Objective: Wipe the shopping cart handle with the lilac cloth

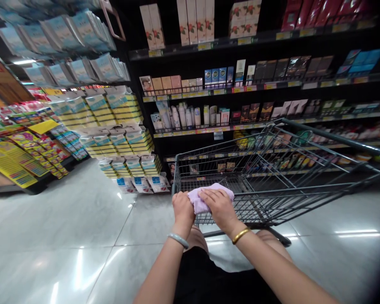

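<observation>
A grey wire shopping cart (272, 169) stands in front of me in a store aisle. A pale pink cloth (200, 202) lies on the near edge of the cart. My left hand (183, 210), with a pale bangle on the wrist, is closed around the left end of the cloth. My right hand (220, 204), with a gold bangle on the wrist, lies flat on top of the cloth with its fingers pressed down on it. Nothing is visible inside the cart basket.
Black shelves (256, 84) of boxed and bottled goods run behind the cart. Stacked tissue packs (120, 139) stand at the left, with more racks (19, 147) further left. The floor (82, 236) is glossy grey tile.
</observation>
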{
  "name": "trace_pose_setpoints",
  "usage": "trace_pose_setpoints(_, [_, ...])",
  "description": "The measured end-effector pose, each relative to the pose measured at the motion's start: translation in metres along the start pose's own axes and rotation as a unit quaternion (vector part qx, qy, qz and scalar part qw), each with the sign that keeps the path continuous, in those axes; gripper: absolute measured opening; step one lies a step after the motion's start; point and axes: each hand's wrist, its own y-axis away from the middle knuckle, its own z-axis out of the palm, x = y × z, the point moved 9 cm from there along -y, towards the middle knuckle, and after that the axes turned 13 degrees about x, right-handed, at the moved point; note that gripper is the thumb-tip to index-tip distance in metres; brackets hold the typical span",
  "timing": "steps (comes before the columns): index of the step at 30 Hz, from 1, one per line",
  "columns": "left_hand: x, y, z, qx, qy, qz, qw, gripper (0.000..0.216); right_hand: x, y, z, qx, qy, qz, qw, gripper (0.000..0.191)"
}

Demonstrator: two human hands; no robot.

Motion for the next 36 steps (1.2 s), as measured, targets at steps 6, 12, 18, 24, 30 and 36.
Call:
trace_pose_setpoints(6, [0.002,-0.001,-0.006,0.024,-0.024,-0.004,0.999,0.035,0.033,0.007,-0.016,-0.021,0.014,0.020,0.999,0.039])
trace_pose_setpoints(12, [0.005,-0.004,-0.012,0.054,-0.035,-0.009,0.998,0.045,0.018,0.017,-0.015,0.027,0.014,-0.009,1.000,0.032])
trace_pose_setpoints(18, [0.007,-0.003,-0.016,0.058,-0.036,0.013,0.998,0.045,0.025,0.018,-0.021,0.028,0.016,-0.001,0.999,0.027])
trace_pose_setpoints(24, [0.008,-0.006,-0.016,0.061,-0.055,0.003,0.997,0.047,0.060,0.027,-0.052,0.034,0.051,0.082,0.995,0.031])
trace_pose_setpoints(30, [0.009,-0.009,-0.014,0.064,-0.064,0.013,0.996,0.048,0.027,0.014,-0.012,-0.048,0.023,-0.027,0.998,0.018])
trace_pose_setpoints(36, [0.011,-0.015,-0.016,0.035,-0.075,-0.002,0.997,0.052,0.052,0.021,-0.030,-0.051,0.057,0.008,0.997,0.015])
